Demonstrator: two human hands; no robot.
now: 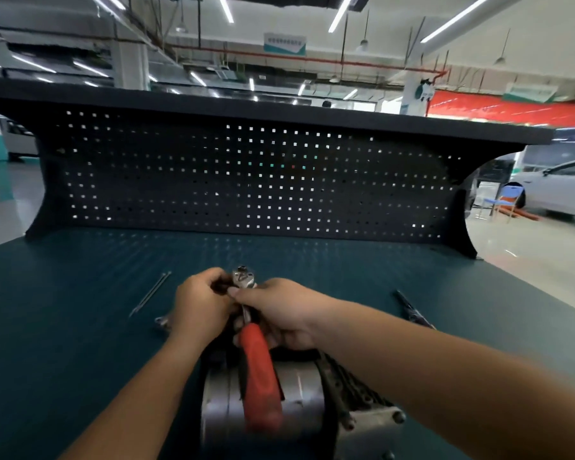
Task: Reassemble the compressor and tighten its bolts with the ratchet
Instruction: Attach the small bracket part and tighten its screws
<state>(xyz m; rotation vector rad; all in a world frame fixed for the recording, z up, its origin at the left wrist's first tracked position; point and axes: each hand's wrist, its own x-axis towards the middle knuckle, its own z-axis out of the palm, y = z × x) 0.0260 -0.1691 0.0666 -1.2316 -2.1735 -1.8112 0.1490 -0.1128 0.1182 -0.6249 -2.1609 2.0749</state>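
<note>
Holding the ratchet [259, 373] in both hands, just above the far end of the compressor [307, 393], itself lying on the green bench [80, 343] close to the body. Gripping the steel head from the left with the left hand [201, 307], fingers curled round it. Pinching the thin neck just behind the head with the right hand [279, 313], thumb and forefinger tight together. Cannot tell whether a socket sits under the head, hidden behind the knuckles. Long axis near to far: red handle trailing back over the silver casing toward the viewer, head at the far end and tipped up. Probably adjusting the head before seating it on a bolt. Next move likely downward and back toward the casing, below and nearer than the present grip. Right hand better placed for sliding back onto the handle, left hand for steadying the head. Two long thin rods [150, 293] loose on the bench to the left, well apart from the casing, nearer the left hand.
</note>
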